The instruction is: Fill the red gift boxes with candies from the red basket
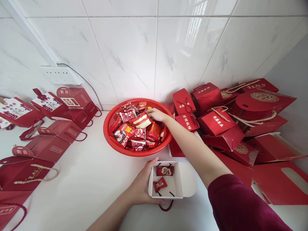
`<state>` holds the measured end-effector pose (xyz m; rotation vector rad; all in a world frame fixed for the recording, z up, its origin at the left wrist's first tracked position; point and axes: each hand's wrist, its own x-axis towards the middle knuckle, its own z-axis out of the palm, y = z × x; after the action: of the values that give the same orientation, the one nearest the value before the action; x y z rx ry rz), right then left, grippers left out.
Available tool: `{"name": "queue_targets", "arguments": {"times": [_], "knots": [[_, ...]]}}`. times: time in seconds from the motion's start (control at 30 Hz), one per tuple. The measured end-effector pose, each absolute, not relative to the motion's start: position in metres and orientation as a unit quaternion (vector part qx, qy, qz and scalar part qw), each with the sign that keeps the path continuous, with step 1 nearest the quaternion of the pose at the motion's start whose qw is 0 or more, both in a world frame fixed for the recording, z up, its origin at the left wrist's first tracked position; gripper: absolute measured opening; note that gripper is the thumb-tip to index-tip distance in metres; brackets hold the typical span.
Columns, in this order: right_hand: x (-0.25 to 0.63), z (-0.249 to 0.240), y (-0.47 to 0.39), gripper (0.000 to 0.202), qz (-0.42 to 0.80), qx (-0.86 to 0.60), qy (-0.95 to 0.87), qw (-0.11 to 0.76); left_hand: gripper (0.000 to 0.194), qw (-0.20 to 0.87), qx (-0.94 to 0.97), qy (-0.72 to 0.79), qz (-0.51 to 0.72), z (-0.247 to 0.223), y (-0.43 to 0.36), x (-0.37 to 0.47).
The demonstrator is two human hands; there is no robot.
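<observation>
My left hand [141, 186] is wrapped round the left side of an open gift box [178, 179], white inside, with its flap folded out to the right. Two small red packets [164, 170] lie inside it, and a dark red cord loops below. My right hand [156, 114] reaches into the red plastic basket [108, 141] at its upper right, among red wrapped candies [124, 134]. Its fingertips are partly hidden by the packets beside a cream and red one [141, 120], so what they hold, if anything, cannot be made out.
Red gift boxes with handles [48, 149] stand in a row on the left. More red boxes [216, 122], some with rope handles, are piled on the right. Behind the white table [79, 179] are a tiled wall and a socket strip [60, 75] with a cable.
</observation>
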<state>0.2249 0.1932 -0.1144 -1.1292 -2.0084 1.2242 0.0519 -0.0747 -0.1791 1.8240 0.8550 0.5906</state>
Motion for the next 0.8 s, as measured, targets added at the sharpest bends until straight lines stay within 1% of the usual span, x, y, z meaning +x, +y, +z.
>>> {"name": "queue_targets", "arguments": {"times": [0.17,0.27,0.53,0.8], "knots": [[0.22,-0.103,0.194,0.023,0.54,-0.364,-0.643,0.404,0.132,0.499,0.753,0.354,0.242,-0.182,-0.075,0.051],[0.219,-0.099,0.193,0.023,0.573,-0.339,-0.595,0.45,0.132,0.498,0.755,0.351,0.242,-0.183,-0.075,0.051],[0.221,-0.101,0.192,0.021,0.621,-0.314,-0.532,0.482,0.132,0.497,0.755,0.348,0.247,-0.182,-0.075,0.051],[0.223,-0.106,0.198,0.018,0.632,-0.318,-0.51,0.49,0.13,0.498,0.754,0.355,0.241,-0.18,-0.076,0.052]]}}
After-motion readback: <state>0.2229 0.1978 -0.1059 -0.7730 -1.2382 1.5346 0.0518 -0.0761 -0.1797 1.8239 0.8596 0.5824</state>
